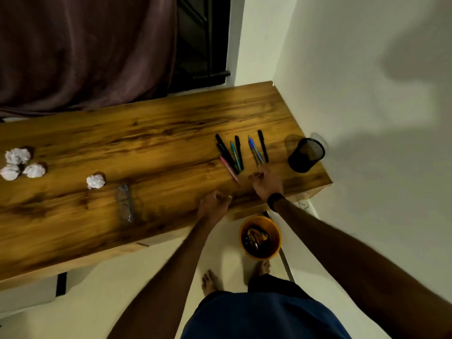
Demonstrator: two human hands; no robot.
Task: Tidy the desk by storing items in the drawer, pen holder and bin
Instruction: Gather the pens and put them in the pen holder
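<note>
Right hand (266, 183) is loosely curled and empty, fingertips right at the blue pen (254, 150). Left hand (213, 206) rests half-closed on the desk (146, 148) edge, empty too. Pens near the holder (306, 155), paper balls (18, 163) far left, bin (260, 237) on the floor.

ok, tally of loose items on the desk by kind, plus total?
Pens and markers: 7
Crumpled paper balls: 4
Glasses: 1
Mesh pen holder: 1
Total: 13
</note>
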